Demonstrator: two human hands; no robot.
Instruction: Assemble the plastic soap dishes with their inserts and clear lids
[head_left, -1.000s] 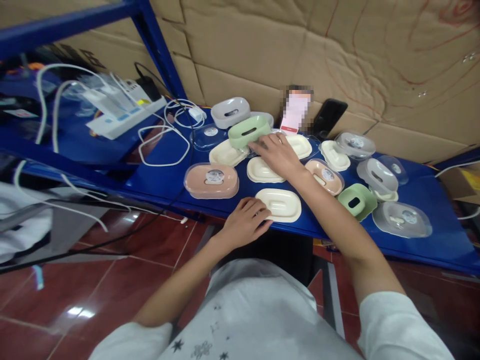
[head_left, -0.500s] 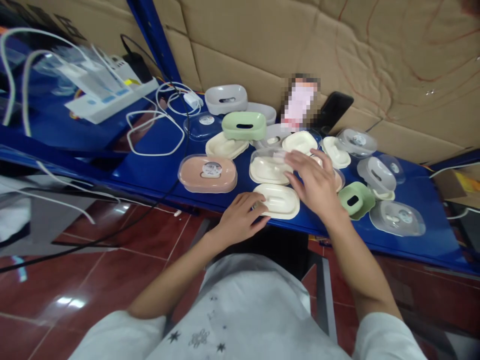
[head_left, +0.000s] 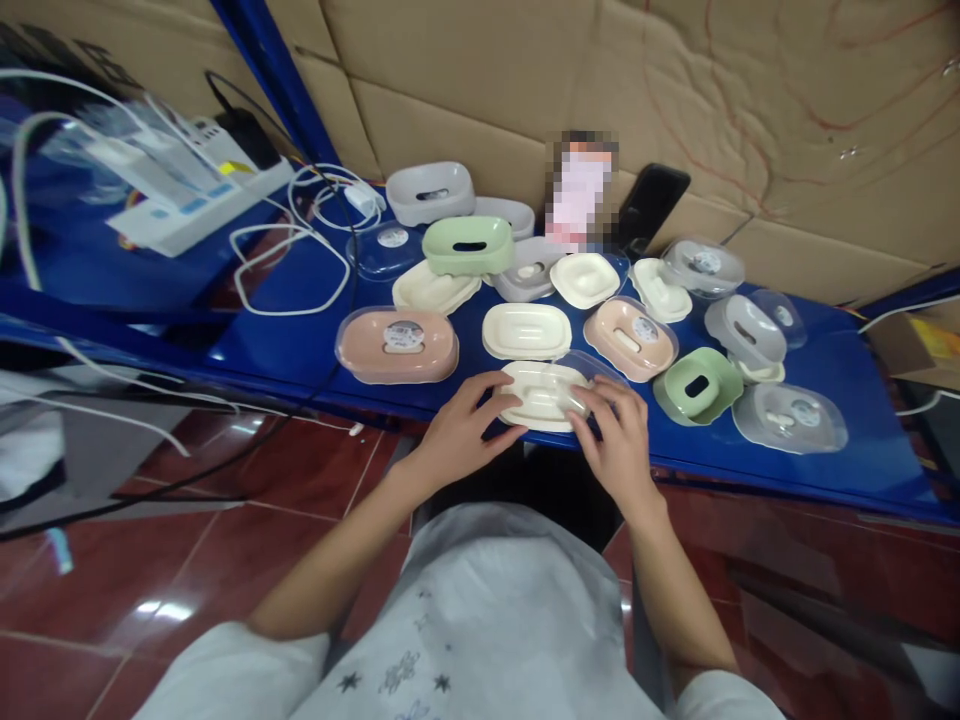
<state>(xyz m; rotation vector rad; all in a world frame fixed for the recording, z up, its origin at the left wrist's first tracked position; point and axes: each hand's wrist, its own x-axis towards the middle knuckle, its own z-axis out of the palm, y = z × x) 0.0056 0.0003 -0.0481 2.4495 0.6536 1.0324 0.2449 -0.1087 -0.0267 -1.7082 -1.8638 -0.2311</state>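
An oval cream soap dish tray point(head_left: 541, 408) lies at the front edge of the blue shelf. My left hand point(head_left: 471, 425) has its fingers and thumb closed around the tray's left end. In my right hand point(head_left: 613, 425) is a clear plastic lid point(head_left: 589, 368), tilted over the tray's right and back side. Some of the lid is hidden by my fingers. Just behind lies a second cream soap dish tray point(head_left: 527, 331), uncovered. A pink soap dish point(head_left: 397, 345) under a clear lid is left of my hands, and another pink soap dish point(head_left: 631, 338) is behind my right hand.
On the blue shelf point(head_left: 292, 345) are green soap dish shells point(head_left: 469, 247), grey shells point(head_left: 430, 193) and lidded grey dishes point(head_left: 789, 420). A blurred-out phone point(head_left: 580, 190) and a black phone point(head_left: 652, 210) lean on cardboard. White cables and a power strip point(head_left: 202, 205) are at left.
My right hand has brought the clear lid from the rear cream tray to the front one, uncovering the rear tray. My left hand stays at the front tray. The view has shifted slightly.
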